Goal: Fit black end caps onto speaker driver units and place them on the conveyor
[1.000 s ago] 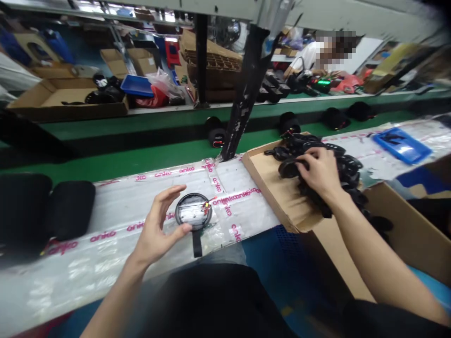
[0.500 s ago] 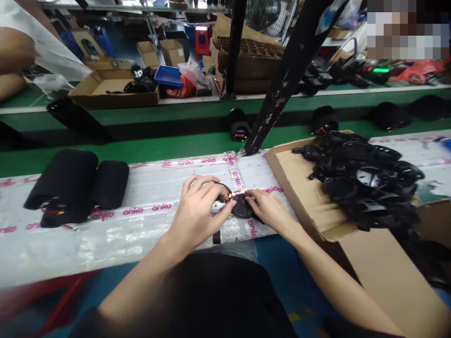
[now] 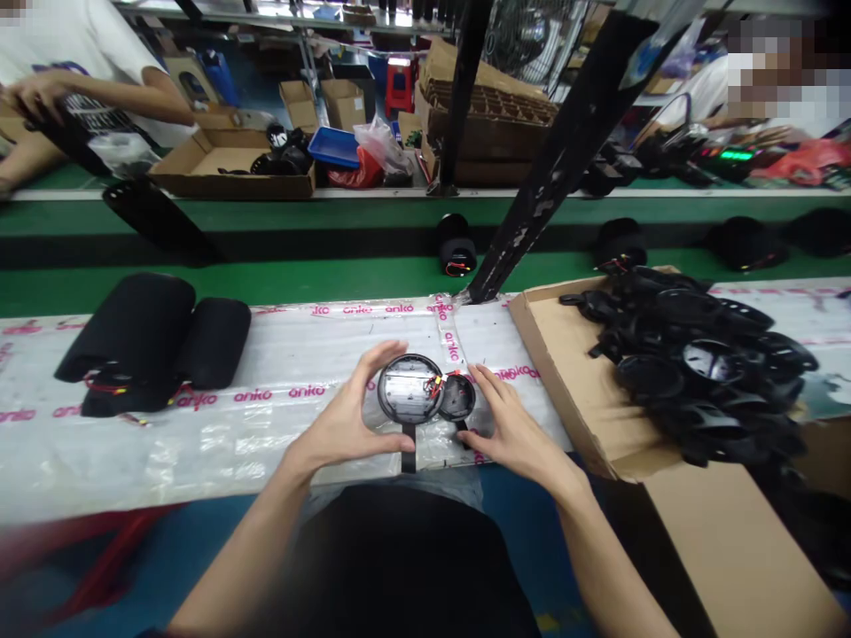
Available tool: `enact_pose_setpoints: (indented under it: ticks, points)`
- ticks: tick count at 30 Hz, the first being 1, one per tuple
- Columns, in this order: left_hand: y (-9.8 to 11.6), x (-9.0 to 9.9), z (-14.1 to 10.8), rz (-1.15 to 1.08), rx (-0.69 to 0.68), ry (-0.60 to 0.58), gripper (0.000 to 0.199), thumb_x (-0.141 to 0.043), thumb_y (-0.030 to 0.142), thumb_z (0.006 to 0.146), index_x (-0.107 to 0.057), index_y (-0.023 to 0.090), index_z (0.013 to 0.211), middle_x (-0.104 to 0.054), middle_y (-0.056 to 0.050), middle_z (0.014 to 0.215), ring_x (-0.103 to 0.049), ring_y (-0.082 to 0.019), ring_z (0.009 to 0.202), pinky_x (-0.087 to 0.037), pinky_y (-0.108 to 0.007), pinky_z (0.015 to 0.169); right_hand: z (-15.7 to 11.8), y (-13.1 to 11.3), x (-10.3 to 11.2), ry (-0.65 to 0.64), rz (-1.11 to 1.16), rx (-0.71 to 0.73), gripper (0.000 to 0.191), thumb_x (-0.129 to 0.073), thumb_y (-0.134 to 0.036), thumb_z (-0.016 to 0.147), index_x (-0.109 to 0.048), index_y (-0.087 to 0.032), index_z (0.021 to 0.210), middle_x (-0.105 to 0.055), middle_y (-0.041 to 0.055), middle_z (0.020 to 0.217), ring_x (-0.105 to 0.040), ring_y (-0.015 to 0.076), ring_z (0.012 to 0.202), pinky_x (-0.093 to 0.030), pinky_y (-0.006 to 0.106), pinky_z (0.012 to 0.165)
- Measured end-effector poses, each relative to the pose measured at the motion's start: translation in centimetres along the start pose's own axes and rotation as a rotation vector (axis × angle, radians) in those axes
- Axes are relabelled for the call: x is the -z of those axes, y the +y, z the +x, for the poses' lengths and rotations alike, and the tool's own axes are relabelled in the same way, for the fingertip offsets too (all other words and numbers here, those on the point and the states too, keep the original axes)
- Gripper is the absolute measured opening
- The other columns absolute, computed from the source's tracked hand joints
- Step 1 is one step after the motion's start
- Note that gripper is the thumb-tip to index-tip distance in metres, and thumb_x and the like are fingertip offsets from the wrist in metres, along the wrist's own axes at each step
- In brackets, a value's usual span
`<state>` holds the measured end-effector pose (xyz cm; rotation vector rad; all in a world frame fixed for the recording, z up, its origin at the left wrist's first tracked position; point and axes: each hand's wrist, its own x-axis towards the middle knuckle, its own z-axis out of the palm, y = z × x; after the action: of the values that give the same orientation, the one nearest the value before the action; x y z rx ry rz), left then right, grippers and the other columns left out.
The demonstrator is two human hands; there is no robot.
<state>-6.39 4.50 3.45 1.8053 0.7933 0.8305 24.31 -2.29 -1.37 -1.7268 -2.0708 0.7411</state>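
In front of me on the bench lies a large round black-rimmed part (image 3: 407, 399) with a pale grey inside. A smaller round black cap (image 3: 458, 404) rests beside its right edge. Short red and black wires with a yellow connector (image 3: 435, 385) lie where the two parts meet. My left hand (image 3: 352, 416) curves around the left of the large part, fingers and thumb apart, the thumb at a black strap (image 3: 408, 456) below it. My right hand (image 3: 509, 425) stands open to the right of the cap, its thumb near the small strap under it.
Black fabric-covered cylinders (image 3: 143, 323) with wires sit on the left of the wrapped bench (image 3: 319, 354). A cardboard tray (image 3: 565, 381) heaped with black plastic parts (image 3: 698, 354) stands at right. A slanted black post (image 3: 532, 195) rises ahead. A person (image 3: 126, 80) works across the green line (image 3: 319, 283).
Both hands have opened and drawn apart, uncovering the large round part. My fingers have come off the small cap and the wires, and the camera view has shifted slightly.
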Motion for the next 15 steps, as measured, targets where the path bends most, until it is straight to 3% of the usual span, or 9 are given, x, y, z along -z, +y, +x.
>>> enact_pose_setpoints:
  ticks: [3,8,12,15]
  points:
    - [-2.5,0.2,-0.8,0.011,0.08,-0.12,0.123,-0.1,0.044,0.072,-0.028,0.031,0.171,-0.042,-0.017,0.172,-0.044,-0.042,0.159,-0.039,-0.06,0.133,0.0,0.7,-0.6,0.041,0.036,-0.006,0.103,-0.078,-0.046,0.092,-0.019,-0.033,0.175,-0.032,0.0124,0.18,-0.03,0.0348,0.167,-0.033,0.06,0.134]
    - [-6.0,-1.0,-0.6,-0.033,0.067,-0.065,0.109,-0.096,0.036,0.076,-0.036,0.029,0.167,-0.055,-0.016,0.163,-0.057,-0.04,0.149,-0.044,-0.061,0.129,0.0,1.8,-2.9,0.163,0.04,0.001,0.094,-0.074,-0.051,0.095,-0.025,-0.03,0.173,-0.046,0.0145,0.171,-0.045,0.038,0.156,-0.041,0.065,0.127]
    - [-6.5,-1.2,0.0,-0.042,0.026,0.008,0.102,-0.099,0.038,0.071,-0.048,0.028,0.159,-0.064,-0.014,0.154,-0.065,-0.039,0.14,-0.05,-0.06,0.124,-0.4,2.4,-4.9,0.308,-0.007,0.066,0.087,-0.072,-0.05,0.097,-0.031,-0.028,0.17,-0.051,0.0159,0.167,-0.048,0.0395,0.152,-0.043,0.066,0.123]
    - [-5.7,0.4,1.5,0.038,0.012,0.106,0.098,-0.1,0.038,0.067,-0.054,0.03,0.154,-0.068,-0.012,0.148,-0.068,-0.039,0.136,-0.053,-0.059,0.121,-0.6,2.8,-5.6,0.411,0.013,0.094,0.075,-0.067,-0.047,0.1,-0.039,-0.026,0.166,-0.056,0.0161,0.161,-0.053,0.0375,0.148,-0.046,0.064,0.121]
